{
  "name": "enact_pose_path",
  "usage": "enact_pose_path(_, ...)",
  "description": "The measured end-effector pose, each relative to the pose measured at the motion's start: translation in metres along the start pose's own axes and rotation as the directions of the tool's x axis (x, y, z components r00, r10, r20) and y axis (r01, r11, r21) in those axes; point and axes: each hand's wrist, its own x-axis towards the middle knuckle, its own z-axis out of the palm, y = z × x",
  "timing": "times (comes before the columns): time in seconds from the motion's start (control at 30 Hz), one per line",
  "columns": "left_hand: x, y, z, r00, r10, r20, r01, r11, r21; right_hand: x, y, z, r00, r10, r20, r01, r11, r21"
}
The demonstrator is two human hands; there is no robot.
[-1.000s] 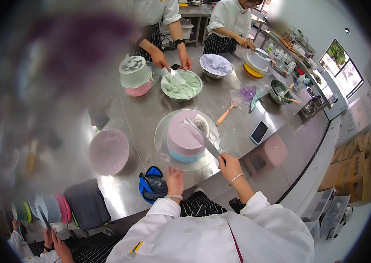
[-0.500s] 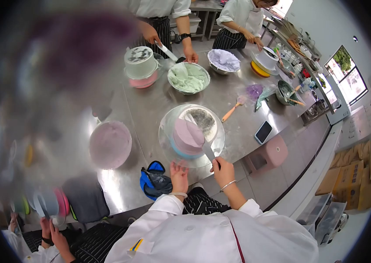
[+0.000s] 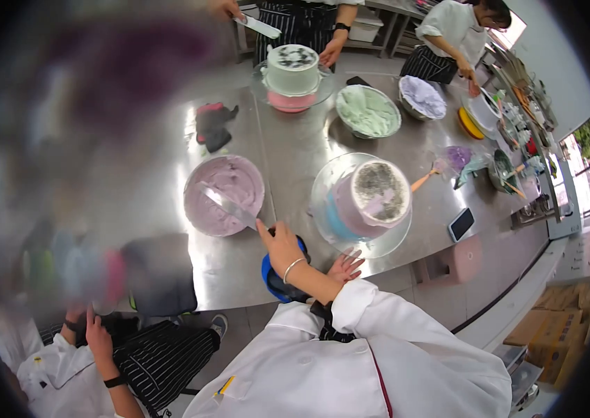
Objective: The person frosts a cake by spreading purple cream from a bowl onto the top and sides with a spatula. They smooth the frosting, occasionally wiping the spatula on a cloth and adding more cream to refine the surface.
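Where smear blurs, right hand (image 3: 280, 245) grips spatula (image 3: 229, 206)

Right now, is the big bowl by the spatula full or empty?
Full, or nearly so: purple cream fills the bowl almost to its rim. The spatula in the right hand has its blade lying across the cream.

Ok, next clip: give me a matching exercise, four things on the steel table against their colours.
Things:
1. cream in the bowl under the spatula held by the right hand
2. cream in the far bowl
3. side of the near cake
4. phone

Colours:
A. black
B. pale green
C. lilac
D. pink over a blue base

Pairs: 1-C, 2-B, 3-D, 4-A
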Motion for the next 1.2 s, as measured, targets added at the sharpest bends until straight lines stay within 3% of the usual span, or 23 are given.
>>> enact_pose_path(0.03,-0.004,-0.001,-0.004,0.999,0.042,0.014,-0.041,0.998,-0.057,-0.002,0.005,0.009,1.000,-0.007,0.007,0.007,1.000,0.016)
enact_pose_path(0.1,-0.011,-0.002,-0.008,0.996,0.080,0.027,-0.076,0.990,-0.116,-0.010,0.021,0.015,0.996,0.006,0.086,0.015,0.971,-0.237)
enact_pose_path(0.17,-0.011,-0.005,-0.005,0.998,0.046,-0.051,-0.066,0.853,-0.519,-0.025,0.030,-0.002,0.989,0.027,0.147,0.006,0.976,-0.217)
enact_pose_path(0.33,-0.011,0.002,0.006,0.990,0.143,-0.019,-0.117,0.723,-0.681,-0.088,0.069,-0.055,0.967,0.054,0.250,0.008,0.971,-0.238)
enact_pose_path(0.37,-0.012,0.006,0.011,0.986,0.163,-0.020,-0.128,0.685,-0.717,-0.101,0.075,-0.071,0.992,0.013,0.125,0.011,0.982,-0.189)
enact_pose_path(0.4,-0.018,0.022,0.040,0.905,0.135,-0.404,-0.269,0.916,-0.297,-0.111,0.080,-0.090,0.993,0.036,0.113,-0.013,0.979,-0.202)
enact_pose_path(0.47,-0.014,0.016,0.008,0.915,0.273,-0.298,-0.282,0.959,0.015,-0.127,0.081,-0.134,0.974,0.042,0.222,-0.068,0.992,0.109)
enact_pose_path(0.5,-0.015,0.022,0.013,0.920,0.264,-0.290,-0.271,0.962,0.019,-0.133,0.077,-0.154,0.991,0.080,0.110,-0.101,0.974,0.202)
enact_pose_path(0.53,-0.014,0.030,0.024,0.903,0.243,-0.355,-0.268,0.963,-0.023,-0.138,0.081,-0.169,0.991,0.085,0.099,-0.104,0.974,0.201)
enact_pose_path(0.6,-0.009,0.034,0.039,0.882,0.223,-0.415,-0.271,0.961,-0.059,-0.146,0.098,-0.194,0.944,0.314,-0.101,-0.271,0.914,0.302)
enact_pose_path(0.63,-0.007,0.034,0.043,0.876,0.226,-0.426,-0.284,0.956,-0.075,-0.147,0.110,-0.203,0.944,0.313,-0.105,-0.269,0.914,0.305)
enact_pose_path(0.7,-0.007,0.030,0.052,0.866,0.238,-0.439,-0.303,0.949,-0.083,-0.146,0.134,-0.210,0.886,0.440,-0.143,-0.430,0.898,0.098)
enact_pose_path(0.8,-0.008,0.019,0.070,0.858,0.252,-0.448,-0.295,0.955,-0.028,-0.141,0.140,-0.195,0.898,0.438,-0.032,-0.434,0.896,0.098)
enact_pose_path(0.87,-0.010,0.014,0.080,0.884,0.235,-0.404,-0.303,0.946,-0.115,-0.138,0.123,-0.177,0.919,0.393,-0.030,-0.384,0.910,0.156)
enact_pose_path(0.93,-0.010,0.010,0.074,0.877,0.241,-0.416,-0.299,0.951,-0.078,-0.131,0.108,-0.163,0.975,0.214,0.066,-0.223,0.946,0.235)
enact_pose_path(1.03,-0.007,0.007,0.061,0.870,0.251,-0.424,-0.328,0.937,-0.119,-0.119,0.091,-0.174,0.973,0.206,0.100,-0.228,0.916,0.331)
enact_pose_path(1.1,-0.008,0.003,0.050,0.867,0.254,-0.429,-0.363,0.912,-0.192,-0.099,0.095,-0.210,0.958,0.191,0.215,-0.237,0.948,0.213)
enact_pose_path(1.17,-0.004,0.002,0.042,0.881,0.244,-0.406,-0.332,0.929,-0.161,-0.073,0.109,-0.241,0.973,0.035,0.227,0.013,0.978,-0.209)
enact_pose_path(1.2,-0.003,0.002,0.043,0.876,0.251,-0.411,-0.344,0.924,-0.168,-0.053,0.094,-0.270,0.932,0.074,0.354,0.099,0.888,-0.448)
